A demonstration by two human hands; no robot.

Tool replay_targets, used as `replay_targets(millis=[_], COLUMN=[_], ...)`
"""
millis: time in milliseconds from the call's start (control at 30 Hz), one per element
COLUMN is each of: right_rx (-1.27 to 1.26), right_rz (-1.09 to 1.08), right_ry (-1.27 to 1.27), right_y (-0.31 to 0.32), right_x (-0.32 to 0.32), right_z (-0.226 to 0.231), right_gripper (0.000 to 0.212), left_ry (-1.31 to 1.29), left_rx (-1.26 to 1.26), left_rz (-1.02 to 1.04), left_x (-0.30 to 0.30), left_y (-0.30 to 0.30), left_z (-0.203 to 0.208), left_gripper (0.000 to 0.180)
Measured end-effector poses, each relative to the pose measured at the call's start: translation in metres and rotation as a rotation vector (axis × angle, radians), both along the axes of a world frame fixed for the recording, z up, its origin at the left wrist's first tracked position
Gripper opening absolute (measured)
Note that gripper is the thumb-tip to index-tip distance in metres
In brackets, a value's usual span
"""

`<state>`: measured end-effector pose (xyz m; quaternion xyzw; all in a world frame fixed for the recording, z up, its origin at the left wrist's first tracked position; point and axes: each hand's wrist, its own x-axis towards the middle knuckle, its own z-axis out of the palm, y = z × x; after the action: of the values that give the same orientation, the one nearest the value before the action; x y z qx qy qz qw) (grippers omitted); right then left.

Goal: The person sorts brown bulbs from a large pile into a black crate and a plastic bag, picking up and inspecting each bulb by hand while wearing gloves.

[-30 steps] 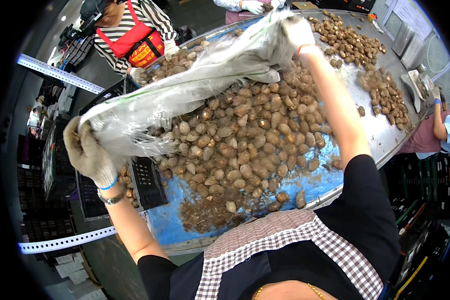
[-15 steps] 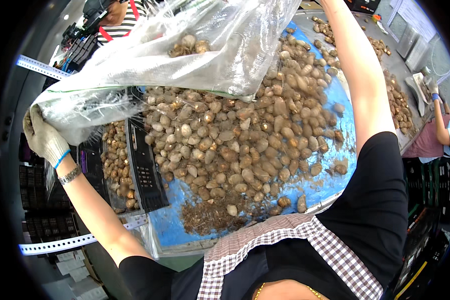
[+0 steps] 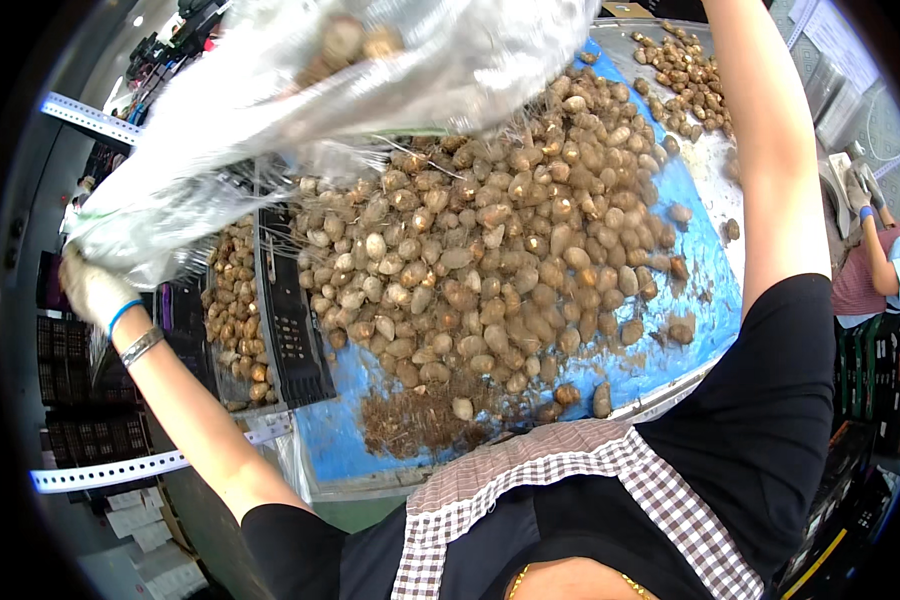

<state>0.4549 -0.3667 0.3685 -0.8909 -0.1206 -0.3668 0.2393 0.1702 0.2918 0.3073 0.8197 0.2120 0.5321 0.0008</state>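
A translucent white woven plastic sack stretches high across the far left, blurred by motion. My gloved left hand is closed on its rim at the left end. Several taros show inside the sack. Its frayed open edge hangs above a broad heap of brown, hairy taros on a blue plastic sheet. My right arm reaches up past the upper edge of the picture, so my right hand is hidden.
A black plastic crate borders the heap at left, beside more taros. Loose soil and root fibres lie at the near edge. More taros lie at the far right, where another person's gloved hands work. A perforated metal rail runs at lower left.
The sack has risen and swung away, uncovering more of the heap. My right arm has shifted right, and my left hand has moved slightly. The person at the upper left is now mostly hidden.
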Motion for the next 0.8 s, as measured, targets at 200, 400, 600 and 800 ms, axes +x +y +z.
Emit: replay_targets(millis=[200, 400, 600, 800], right_rx=[-0.492, -0.541, -0.659, -0.234], right_rz=[-0.057, 0.274, 0.611, 0.416], right_ry=[0.607, 0.912, 0.537, 0.704], right_y=[0.017, 0.111, 0.191, 0.167], right_x=[0.003, -0.06, -0.154, -0.143], right_z=[-0.126, -0.248, -0.3, -0.238], right_gripper=[0.038, 0.052, 0.051, 0.041], left_ry=[-0.277, -0.193, -0.015, -0.057], left_rx=[-0.851, -0.842, -0.781, -0.736], left_rz=[-0.677, -0.737, -0.851, -0.654], left_x=[0.038, 0.043, 0.013, -0.029], left_y=[-0.074, -0.055, -0.038, -0.012], left_z=[-0.058, -0.087, -0.097, -0.103], left_gripper=[0.027, 0.02, 0.02, 0.026])
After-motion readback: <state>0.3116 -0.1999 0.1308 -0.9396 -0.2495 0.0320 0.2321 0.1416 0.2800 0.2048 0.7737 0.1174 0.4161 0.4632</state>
